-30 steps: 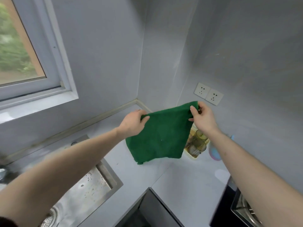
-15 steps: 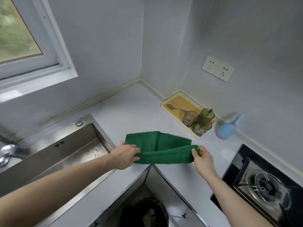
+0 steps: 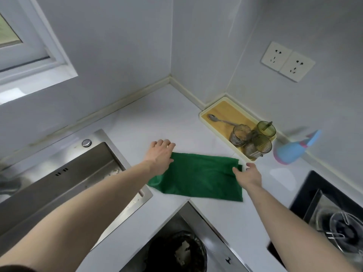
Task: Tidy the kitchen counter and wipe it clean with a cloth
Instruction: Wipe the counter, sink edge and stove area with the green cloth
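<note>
Soft, even daylight from window at 10 o'clock. Shadows faint. Wide-angle bowing at edges. Motion blur on spray bottle at 3 o'clock; tap at 9 o'clock smeared.

Grey walls meet at a corner, window at left.
</note>
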`<act>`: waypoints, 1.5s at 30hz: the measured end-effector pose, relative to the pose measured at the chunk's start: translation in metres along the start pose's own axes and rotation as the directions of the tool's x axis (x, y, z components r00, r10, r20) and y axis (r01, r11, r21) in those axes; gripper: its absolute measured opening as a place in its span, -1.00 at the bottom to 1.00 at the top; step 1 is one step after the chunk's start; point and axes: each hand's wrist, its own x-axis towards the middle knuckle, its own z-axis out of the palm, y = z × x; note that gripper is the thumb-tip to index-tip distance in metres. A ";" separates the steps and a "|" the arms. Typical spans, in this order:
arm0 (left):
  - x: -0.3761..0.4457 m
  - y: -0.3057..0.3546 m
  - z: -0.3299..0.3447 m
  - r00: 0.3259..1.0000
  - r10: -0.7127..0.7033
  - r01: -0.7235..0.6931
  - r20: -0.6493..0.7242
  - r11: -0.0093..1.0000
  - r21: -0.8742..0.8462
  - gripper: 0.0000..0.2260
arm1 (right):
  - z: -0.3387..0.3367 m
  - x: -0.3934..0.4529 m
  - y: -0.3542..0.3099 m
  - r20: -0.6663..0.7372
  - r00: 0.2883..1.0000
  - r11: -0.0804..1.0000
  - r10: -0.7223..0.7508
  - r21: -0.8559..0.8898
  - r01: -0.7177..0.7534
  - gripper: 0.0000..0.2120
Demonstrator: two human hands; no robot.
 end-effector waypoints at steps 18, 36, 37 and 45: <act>-0.115 -0.031 0.067 0.877 -0.456 0.408 0.150 0.541 -0.735 -0.63 | 0.097 -0.108 -0.094 0.405 0.820 0.914 -0.404 0.212 0.345 -0.82; -0.032 -0.038 0.048 0.842 -0.470 0.521 0.265 0.576 -0.630 -0.30 | 0.123 -0.036 -0.076 0.361 0.930 0.944 -0.065 0.324 -0.060 -0.61; -0.027 -0.042 0.045 0.845 -0.465 0.521 0.264 0.603 -0.605 -0.29 | 0.122 -0.034 -0.079 0.342 0.933 0.945 -0.108 0.328 -0.011 -0.69; -0.042 -0.067 0.029 0.886 -0.464 0.312 0.023 0.557 -0.770 -0.58 | 0.132 -0.094 -0.103 0.161 0.784 0.793 -0.600 0.254 0.554 -0.65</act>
